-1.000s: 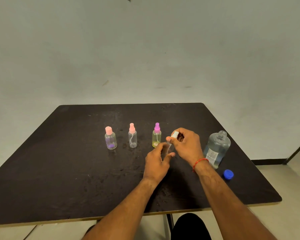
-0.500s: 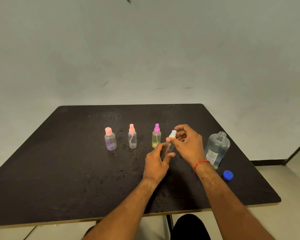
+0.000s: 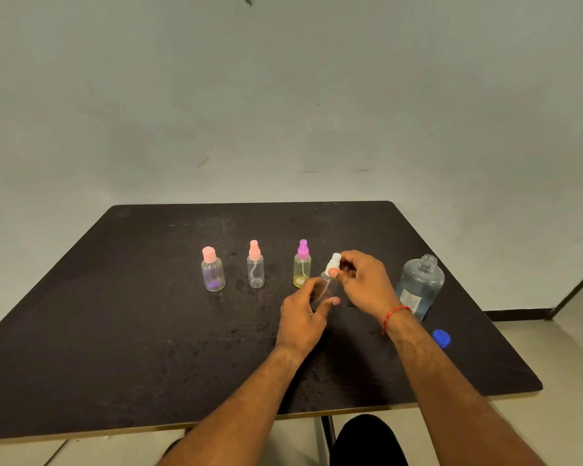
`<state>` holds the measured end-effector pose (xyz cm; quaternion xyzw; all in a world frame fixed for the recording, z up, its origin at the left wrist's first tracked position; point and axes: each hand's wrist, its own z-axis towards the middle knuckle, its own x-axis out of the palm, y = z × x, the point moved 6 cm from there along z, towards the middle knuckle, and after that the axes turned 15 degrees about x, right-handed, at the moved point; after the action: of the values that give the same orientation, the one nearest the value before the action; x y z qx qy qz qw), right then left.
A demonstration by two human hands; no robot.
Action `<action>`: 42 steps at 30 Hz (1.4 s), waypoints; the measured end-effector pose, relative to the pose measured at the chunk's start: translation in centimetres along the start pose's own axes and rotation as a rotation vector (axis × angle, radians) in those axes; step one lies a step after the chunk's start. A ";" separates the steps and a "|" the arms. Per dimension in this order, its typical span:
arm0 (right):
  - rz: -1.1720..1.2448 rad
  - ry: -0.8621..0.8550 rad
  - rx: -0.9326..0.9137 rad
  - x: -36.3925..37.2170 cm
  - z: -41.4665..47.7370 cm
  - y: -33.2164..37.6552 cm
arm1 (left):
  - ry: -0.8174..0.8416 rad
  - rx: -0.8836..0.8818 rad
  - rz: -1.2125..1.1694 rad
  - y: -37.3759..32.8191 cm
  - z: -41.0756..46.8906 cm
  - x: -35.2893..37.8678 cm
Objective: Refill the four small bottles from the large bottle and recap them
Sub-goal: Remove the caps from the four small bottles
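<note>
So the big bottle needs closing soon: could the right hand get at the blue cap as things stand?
Probably yes. The blue cap lies in the open beside the right forearm, nothing on it, but the right hand is busy with the white sprayer top and must let go first.

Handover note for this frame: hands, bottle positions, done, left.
Left hand: holds the clear small bottle by its body.
Right hand: fingers on its white spray cap, which sits at the neck.
Three capped small bottles stand in a row to the left.
Large bottle stands uncapped to the right; blue cap lies on the table near it.
Fill levels unclear.
Left: finish the white cap; check fills.
</note>
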<state>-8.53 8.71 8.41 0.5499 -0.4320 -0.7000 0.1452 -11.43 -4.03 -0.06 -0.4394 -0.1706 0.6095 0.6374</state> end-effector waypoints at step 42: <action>0.082 -0.085 0.106 -0.8 -0.1 0.4 | 0.007 -0.044 0.020 0.0 -0.1 -0.1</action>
<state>-8.30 9.00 9.20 0.5085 -0.4964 -0.6922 0.1261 -11.39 -4.14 -0.14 -0.4571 -0.1771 0.6104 0.6221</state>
